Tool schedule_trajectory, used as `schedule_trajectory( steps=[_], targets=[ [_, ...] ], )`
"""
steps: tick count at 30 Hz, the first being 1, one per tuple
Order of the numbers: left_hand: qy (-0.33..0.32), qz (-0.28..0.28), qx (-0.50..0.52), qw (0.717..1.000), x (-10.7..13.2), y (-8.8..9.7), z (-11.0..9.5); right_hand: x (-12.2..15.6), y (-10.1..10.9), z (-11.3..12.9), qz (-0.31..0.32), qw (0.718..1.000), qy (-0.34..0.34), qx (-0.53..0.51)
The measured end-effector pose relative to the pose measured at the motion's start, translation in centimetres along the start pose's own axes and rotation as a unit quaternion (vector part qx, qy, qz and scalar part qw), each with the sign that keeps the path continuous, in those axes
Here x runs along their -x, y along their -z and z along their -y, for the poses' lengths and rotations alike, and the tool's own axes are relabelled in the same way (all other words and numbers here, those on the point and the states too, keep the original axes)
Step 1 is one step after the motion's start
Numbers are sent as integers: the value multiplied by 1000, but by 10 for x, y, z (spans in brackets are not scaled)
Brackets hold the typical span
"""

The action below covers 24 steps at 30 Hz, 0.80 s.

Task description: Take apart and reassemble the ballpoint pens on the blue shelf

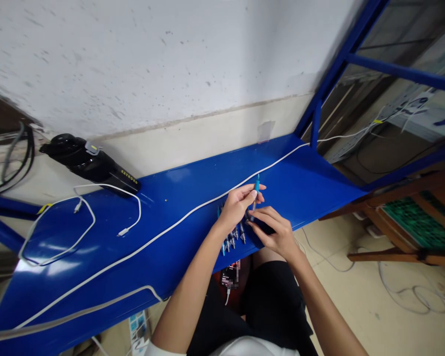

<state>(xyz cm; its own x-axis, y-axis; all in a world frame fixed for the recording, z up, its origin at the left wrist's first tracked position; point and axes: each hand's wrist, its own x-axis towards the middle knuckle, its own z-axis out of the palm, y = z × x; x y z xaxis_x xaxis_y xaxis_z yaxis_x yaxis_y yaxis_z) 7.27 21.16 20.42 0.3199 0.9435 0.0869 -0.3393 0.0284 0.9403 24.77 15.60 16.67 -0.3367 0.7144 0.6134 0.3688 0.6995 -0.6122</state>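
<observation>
My left hand [236, 207] is closed, thumb and fingers pinching a light-blue pen [257, 185] that points up and away from me. A thin, paler section of it runs down toward my right hand [276, 231]. That hand is also closed, its fingertips around a small dark, partly clear piece [249, 216] at the lower end of the pen; whether the two are joined I cannot tell. Several pens [230, 241] lie side by side on the blue tabletop just below, partly covered by my left hand and wrist. Most have dark and clear barrels; the leftmost is light blue.
A long white cable [178, 218] crosses the blue tabletop [193, 180] diagonally. At left, a black bottle [92, 165] leans against the wall beside a loose white charging cable [94, 217]. A phone [230, 277] sits at my lap, and a wooden chair [411, 222] stands right.
</observation>
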Motion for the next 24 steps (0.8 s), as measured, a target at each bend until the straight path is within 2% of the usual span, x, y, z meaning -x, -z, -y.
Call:
schedule_trajectory(
  steps=[6,10,15,17,19,22,24],
  targets=[
    [0,3,-8,1000,-1,0,3,0,0,-4,0,1000,1,0],
    [-8,-10,-25,1000,-1,1,5,-2,2,0,7,1000,-21,0],
    [-34,-22,-120,992,-4,9,10,-2,0,-3,-11,998,-51,27],
    [-70,-54,-208,974,0,16,7,-1,-2,-6,-18,996,-72,51],
    [-119,-107,-302,940,15,25,-2,0,-4,-8,-16,993,-89,78],
    [-158,-165,-414,881,63,39,-14,1,-7,-9,8,988,-102,119],
    [-150,-181,-477,847,104,47,-16,0,-8,-9,42,984,-99,144]
  ],
)
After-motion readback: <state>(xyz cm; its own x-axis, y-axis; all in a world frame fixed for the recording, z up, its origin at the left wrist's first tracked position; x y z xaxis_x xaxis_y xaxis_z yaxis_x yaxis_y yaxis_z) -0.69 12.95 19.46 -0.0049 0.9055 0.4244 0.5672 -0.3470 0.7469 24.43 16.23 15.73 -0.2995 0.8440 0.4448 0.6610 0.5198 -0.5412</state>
